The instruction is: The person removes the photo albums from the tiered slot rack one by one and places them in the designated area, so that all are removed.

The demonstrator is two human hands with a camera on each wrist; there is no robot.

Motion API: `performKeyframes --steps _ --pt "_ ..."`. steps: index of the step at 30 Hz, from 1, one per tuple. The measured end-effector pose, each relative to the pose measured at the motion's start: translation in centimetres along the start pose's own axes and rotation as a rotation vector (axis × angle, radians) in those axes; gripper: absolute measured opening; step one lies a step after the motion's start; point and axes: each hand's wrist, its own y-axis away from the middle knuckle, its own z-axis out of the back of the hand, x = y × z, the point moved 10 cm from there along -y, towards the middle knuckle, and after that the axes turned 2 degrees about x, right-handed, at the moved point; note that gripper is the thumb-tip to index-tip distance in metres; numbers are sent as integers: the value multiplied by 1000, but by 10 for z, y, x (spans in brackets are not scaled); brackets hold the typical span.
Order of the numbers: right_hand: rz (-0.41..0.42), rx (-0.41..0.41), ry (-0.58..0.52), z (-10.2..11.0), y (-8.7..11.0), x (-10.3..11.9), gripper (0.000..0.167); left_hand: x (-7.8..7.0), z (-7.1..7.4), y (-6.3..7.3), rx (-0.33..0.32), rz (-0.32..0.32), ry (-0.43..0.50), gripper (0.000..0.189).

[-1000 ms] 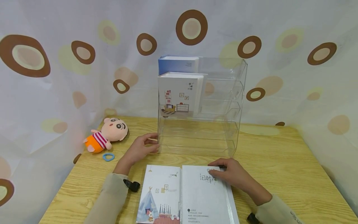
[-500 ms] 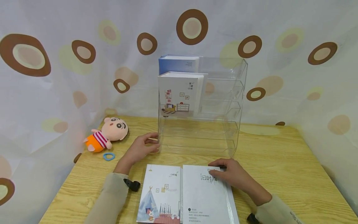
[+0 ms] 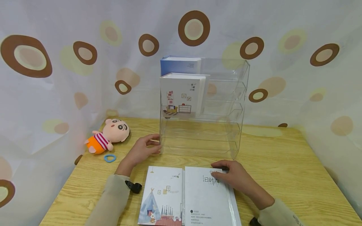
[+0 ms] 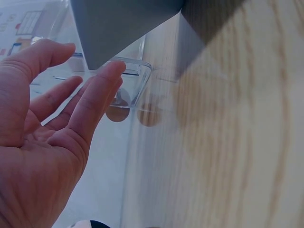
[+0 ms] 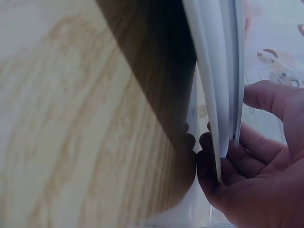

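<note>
My left hand (image 3: 145, 148) is at the lower left side of a clear acrylic rack (image 3: 200, 145), fingertips against or just beside its edge. In the left wrist view its fingers (image 4: 88, 107) are fairly straight and the thumb stands apart. My right hand (image 3: 236, 175) grips the upper right corner of a white hardcover book (image 3: 207, 197), thumb on the cover. Seen from the right wrist, the fingers curl under the book (image 5: 216, 85). Left of that book lies another white book (image 3: 161, 194) with a tent picture. A grey corner (image 4: 123, 23) hangs over the left wrist view.
Inside the rack, a white book with a furniture picture (image 3: 181, 94) stands at left, in front of a blue book (image 3: 179, 66). A plush doll (image 3: 108, 135) and a blue ring (image 3: 109, 158) lie on the wooden table (image 3: 282, 169) at left. A patterned sheet (image 3: 220, 18) hangs behind.
</note>
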Motion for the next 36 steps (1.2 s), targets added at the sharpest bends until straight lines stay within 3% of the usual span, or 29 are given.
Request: performKeyframes --steps 36 --pt "-3 -14 3 -3 1 -4 35 1 -1 0 6 -2 -15 62"
